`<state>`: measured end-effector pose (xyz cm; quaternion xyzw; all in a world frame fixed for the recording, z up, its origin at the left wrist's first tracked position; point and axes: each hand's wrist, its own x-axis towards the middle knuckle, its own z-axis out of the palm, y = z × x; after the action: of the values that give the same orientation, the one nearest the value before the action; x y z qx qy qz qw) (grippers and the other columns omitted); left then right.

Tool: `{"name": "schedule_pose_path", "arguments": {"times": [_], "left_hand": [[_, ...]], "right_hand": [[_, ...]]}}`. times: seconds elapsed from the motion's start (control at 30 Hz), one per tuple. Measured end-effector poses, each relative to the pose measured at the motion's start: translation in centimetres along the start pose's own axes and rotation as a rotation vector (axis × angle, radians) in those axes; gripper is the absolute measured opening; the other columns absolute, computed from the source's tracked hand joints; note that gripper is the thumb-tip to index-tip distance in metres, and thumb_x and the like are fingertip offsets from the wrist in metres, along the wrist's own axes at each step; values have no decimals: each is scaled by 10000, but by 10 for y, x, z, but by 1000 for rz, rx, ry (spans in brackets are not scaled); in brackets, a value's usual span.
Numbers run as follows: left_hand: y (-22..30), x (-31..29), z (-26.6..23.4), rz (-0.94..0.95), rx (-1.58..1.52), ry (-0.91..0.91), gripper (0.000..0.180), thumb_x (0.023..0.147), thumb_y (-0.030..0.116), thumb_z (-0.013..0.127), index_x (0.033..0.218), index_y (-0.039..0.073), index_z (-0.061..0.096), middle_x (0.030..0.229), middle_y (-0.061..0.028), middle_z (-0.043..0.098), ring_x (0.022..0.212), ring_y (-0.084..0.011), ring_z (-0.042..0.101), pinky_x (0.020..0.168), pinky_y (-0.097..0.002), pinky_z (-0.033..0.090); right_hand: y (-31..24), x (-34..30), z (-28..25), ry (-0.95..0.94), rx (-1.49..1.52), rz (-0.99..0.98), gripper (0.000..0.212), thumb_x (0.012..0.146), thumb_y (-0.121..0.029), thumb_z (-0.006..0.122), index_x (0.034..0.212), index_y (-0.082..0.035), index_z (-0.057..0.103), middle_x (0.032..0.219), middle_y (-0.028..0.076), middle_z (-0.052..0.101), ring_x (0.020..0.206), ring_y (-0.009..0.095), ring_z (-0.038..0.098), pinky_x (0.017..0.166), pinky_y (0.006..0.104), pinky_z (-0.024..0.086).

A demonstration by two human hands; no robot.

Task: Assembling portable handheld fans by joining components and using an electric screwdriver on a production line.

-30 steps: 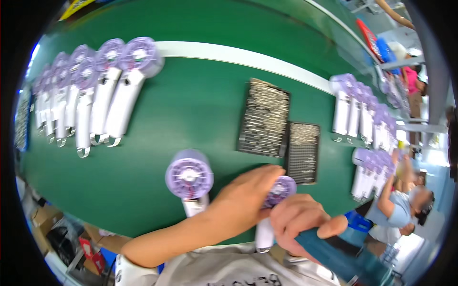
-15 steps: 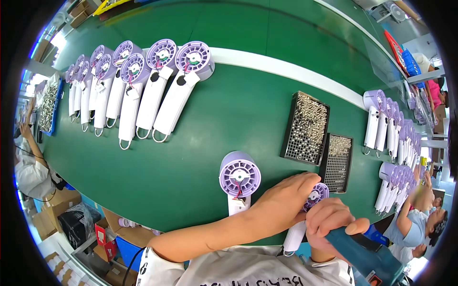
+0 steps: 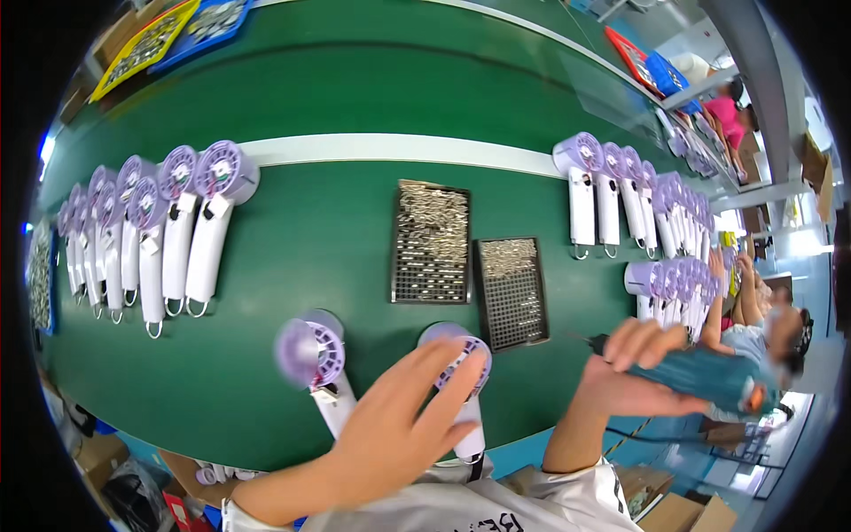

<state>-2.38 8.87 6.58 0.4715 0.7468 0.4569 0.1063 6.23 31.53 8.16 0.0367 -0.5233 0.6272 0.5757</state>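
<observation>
My left hand (image 3: 394, 426), fingers stretched and apart, reaches over the purple round head of a white-handled handheld fan (image 3: 472, 426). Its fingertips cover part of the grille; whether they press on it I cannot tell. To the left lies a second handheld fan (image 3: 332, 403), its purple head blurred and red wires showing at the neck. Off to the right, my right hand (image 3: 625, 381) is wrapped round a teal electric screwdriver (image 3: 709, 379). The tool's thin bit points left and is apart from both fans.
Two black trays of small screws, a larger one (image 3: 431, 291) and a smaller one (image 3: 516, 332), lie beyond the fans. Rows of fans stand at left (image 3: 206, 253) and right (image 3: 581, 208). A cable (image 3: 656, 436) hangs below the screwdriver. Co-workers sit at far right.
The view has swung right. My right hand has drawn the screwdriver away from the fan to the right. My left hand's fingers have spread out over the fan head.
</observation>
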Motion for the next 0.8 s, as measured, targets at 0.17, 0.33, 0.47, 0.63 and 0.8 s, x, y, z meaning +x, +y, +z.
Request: {"name": "schedule_pose_path", "arguments": {"times": [0.17, 0.33, 0.47, 0.63, 0.8], "left_hand": [[-29, -26, -62, -164, 304, 256, 919, 600, 315, 900, 1353, 9, 471, 1348, -202, 506, 1278, -390, 473, 1074, -507, 351], [-58, -32, -51, -307, -114, -43, 888, 619, 166, 837, 1384, -8, 421, 1370, -224, 478, 1307, -397, 441, 1105, -470, 330], [-46, -25, -30, -276, -56, -104, 720, 643, 72, 756, 1296, 13, 459, 1248, -203, 539, 1220, -391, 503, 1137, -538, 290], [-41, -21, -9, -317, -68, -12, 665, 650, 44, 735, 1256, 34, 459, 1238, -180, 546, 1195, -371, 522, 1120, -546, 305], [-39, -23, 0, -320, -82, 29, 662, 638, 48, 755, 1219, 41, 438, 1225, -167, 552, 1192, -363, 525, 1102, -540, 315]], "right_hand": [[25, -19, -23, -59, -68, 89, 748, 862, -799, 371, 1218, -142, 406, 632, 35, 466, 408, 144, 442, 354, 272, 390], [34, -27, -26, -110, -9, 164, 822, 808, -863, 345, 1203, -143, 377, 637, 34, 468, 417, 158, 462, 383, 286, 400], [42, -33, -30, -86, 78, 190, 883, 768, -892, 339, 1197, -120, 365, 642, 77, 502, 421, 185, 475, 377, 303, 413], [45, -32, -27, -56, 70, 197, 891, 763, -901, 315, 1194, -122, 366, 636, 71, 501, 409, 175, 470, 368, 297, 422], [44, -33, -27, -106, 47, 205, 896, 764, -901, 312, 1195, -117, 362, 640, 71, 499, 432, 184, 486, 374, 300, 418]]}}
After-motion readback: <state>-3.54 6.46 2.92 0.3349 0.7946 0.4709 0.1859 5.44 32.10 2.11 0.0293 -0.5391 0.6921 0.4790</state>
